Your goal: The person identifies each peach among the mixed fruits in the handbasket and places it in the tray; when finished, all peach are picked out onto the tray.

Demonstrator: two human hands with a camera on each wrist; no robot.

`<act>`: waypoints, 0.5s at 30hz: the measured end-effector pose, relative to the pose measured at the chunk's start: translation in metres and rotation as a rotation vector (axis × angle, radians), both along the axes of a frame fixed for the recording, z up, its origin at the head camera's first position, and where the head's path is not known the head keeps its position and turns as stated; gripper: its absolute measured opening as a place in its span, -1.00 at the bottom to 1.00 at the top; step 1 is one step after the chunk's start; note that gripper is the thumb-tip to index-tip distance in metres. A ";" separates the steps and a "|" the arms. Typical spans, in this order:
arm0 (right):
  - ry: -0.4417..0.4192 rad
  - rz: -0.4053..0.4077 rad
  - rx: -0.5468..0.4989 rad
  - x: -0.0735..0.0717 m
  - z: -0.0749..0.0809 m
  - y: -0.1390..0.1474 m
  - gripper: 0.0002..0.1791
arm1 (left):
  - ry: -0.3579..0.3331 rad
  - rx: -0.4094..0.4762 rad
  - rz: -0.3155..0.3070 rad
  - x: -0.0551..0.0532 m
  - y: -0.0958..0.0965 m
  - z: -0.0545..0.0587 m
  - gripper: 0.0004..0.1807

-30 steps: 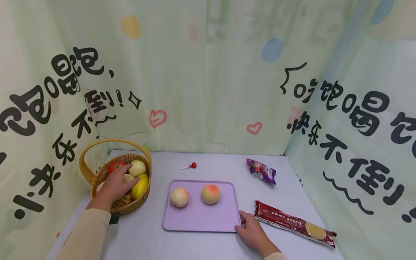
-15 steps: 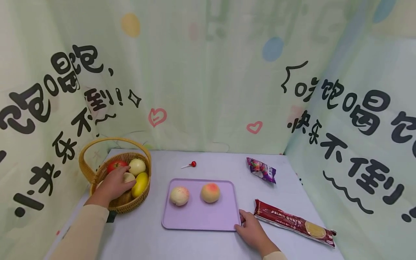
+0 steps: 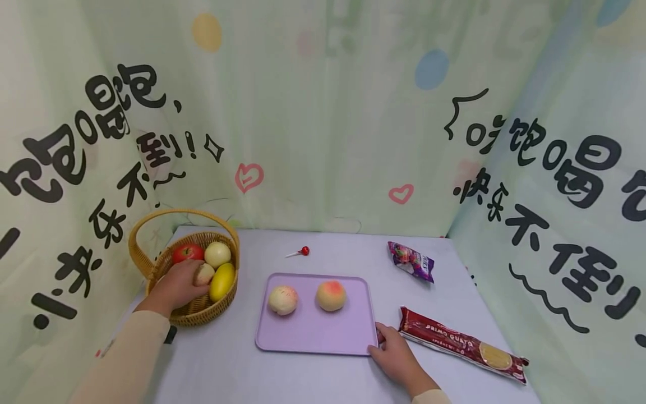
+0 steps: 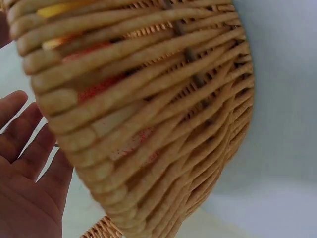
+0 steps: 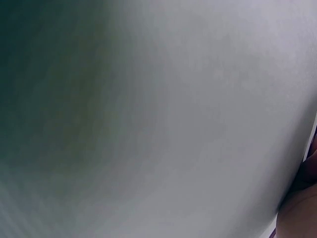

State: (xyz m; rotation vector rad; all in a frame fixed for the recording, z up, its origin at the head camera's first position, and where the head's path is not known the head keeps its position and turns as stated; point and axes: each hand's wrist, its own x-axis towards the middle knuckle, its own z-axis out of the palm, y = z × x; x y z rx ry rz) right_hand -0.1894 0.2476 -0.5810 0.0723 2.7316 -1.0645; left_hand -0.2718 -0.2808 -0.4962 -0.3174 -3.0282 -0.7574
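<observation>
My left hand [image 3: 174, 287] reaches into a wicker basket [image 3: 199, 318] at the left, thumb and fingers around a pale peach [image 3: 204, 274]. Beside it in the basket lie a red tomato-like fruit [image 3: 188, 252], a pale round fruit [image 3: 218, 255] and a yellow lemon-like fruit [image 3: 222, 282]. From the left wrist view, the left palm [image 4: 32, 198] shows outside the woven wall [image 4: 198, 134], its fingertips partly hidden. My right hand [image 3: 396, 356] pinches the near right corner of a purple tray [image 3: 313, 338]. Two peaches, one paler [image 3: 282, 300] and one orange-red [image 3: 331, 295], sit on the tray.
Behind the tray lies a red lollipop [image 3: 304, 251]. To the right are a purple snack bag [image 3: 411, 262] and a long dark-red food packet [image 3: 464, 345]. The basket's tall handle [image 3: 184, 211] arches over the fruit. Printed curtains [image 3: 323, 140] enclose the white table [image 3: 227, 365].
My left hand has lowered a little and drawn its fingers in around the pale peach, uncovering more of the red fruit. The right hand stays at the tray corner. The head view has shifted slightly.
</observation>
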 end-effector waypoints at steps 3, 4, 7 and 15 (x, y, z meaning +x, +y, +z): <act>0.007 0.006 -0.002 -0.001 0.001 0.000 -0.25 | 0.006 -0.031 -0.009 -0.003 -0.001 -0.002 -0.29; 0.005 0.005 -0.001 -0.001 0.001 0.000 -0.25 | 0.003 -0.040 -0.013 -0.003 -0.001 -0.002 -0.30; 0.004 0.004 -0.004 -0.001 0.000 0.000 -0.25 | -0.001 -0.063 -0.029 -0.005 -0.002 0.000 -0.29; 0.005 0.000 -0.009 -0.001 -0.002 0.001 -0.25 | 0.031 -0.151 -0.099 -0.018 -0.008 -0.007 -0.33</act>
